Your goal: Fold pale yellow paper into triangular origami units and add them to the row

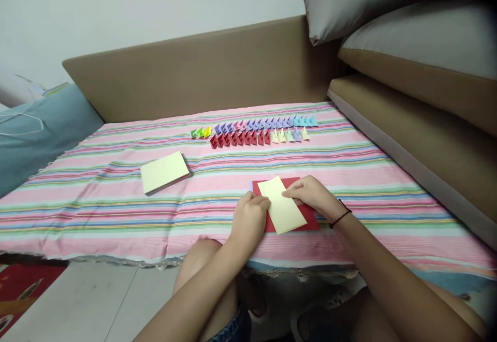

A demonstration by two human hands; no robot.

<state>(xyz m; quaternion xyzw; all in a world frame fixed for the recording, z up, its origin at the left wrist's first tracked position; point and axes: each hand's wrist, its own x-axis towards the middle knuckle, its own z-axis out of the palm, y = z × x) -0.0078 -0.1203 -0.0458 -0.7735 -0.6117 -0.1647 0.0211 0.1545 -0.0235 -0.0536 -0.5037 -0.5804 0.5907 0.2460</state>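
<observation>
A pale yellow sheet of paper, folded into a narrow rectangle, lies tilted over a red sheet. A sliver of lilac paper shows under the red at its left edge. My left hand has its fingers curled, with the fingertips pressing the yellow paper's left edge. At the opposite edge, my right hand pinches the yellow paper between thumb and fingers. A dark band circles my right wrist.
Two rows of small folded paper pieces, among them red ones and lilac ones, stand farther back. A pale yellow paper stack sits to the left on the striped cloth. Large cushions border the right side.
</observation>
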